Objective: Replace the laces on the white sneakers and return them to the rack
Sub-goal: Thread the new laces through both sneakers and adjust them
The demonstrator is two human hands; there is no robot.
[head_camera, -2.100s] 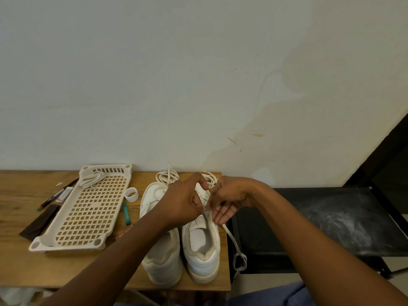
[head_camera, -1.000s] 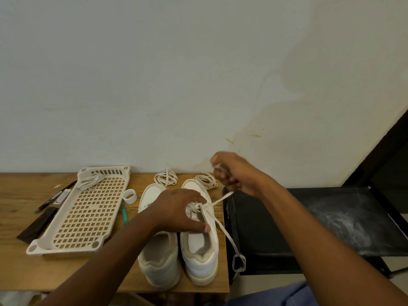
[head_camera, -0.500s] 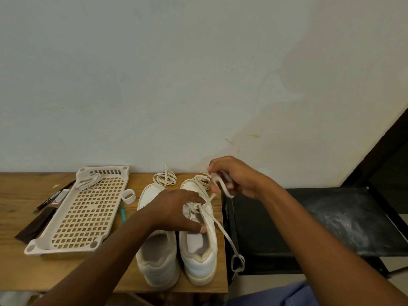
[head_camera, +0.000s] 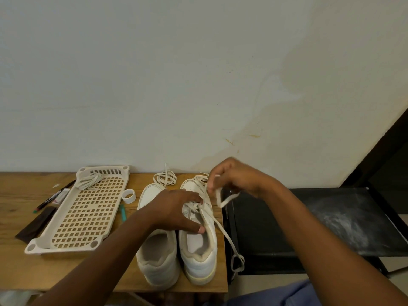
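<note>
Looking down, I see my left hand [head_camera: 176, 212] lying with fingers spread flat over the tongue of the right sneaker [head_camera: 198, 235], pressing it to the table [head_camera: 19, 270]. My right hand [head_camera: 236, 177], up and just past the left, pinches a loop of lace [head_camera: 223, 198] between curled fingers; the loop hangs under it, over the table's edge. Another length of that lace runs from under my left fingers, back toward me, and dangles off the table edge below my right forearm. The left sneaker [head_camera: 157, 252] stands touching its mate, under my left wrist. Beyond both hands, two coiled laces [head_camera: 165, 178] lie at the sneakers' toes, near the wall [head_camera: 176, 74]. Out past my left hand lies the rack [head_camera: 84, 215], flat on the wood, a lace bundle at its far end; a tape ring [head_camera: 128, 196] sits between rack and sneakers. Right of my right hand is a dark, dusty metal surface [head_camera: 331, 219]. The wall is pale, stained above my right hand.
</note>
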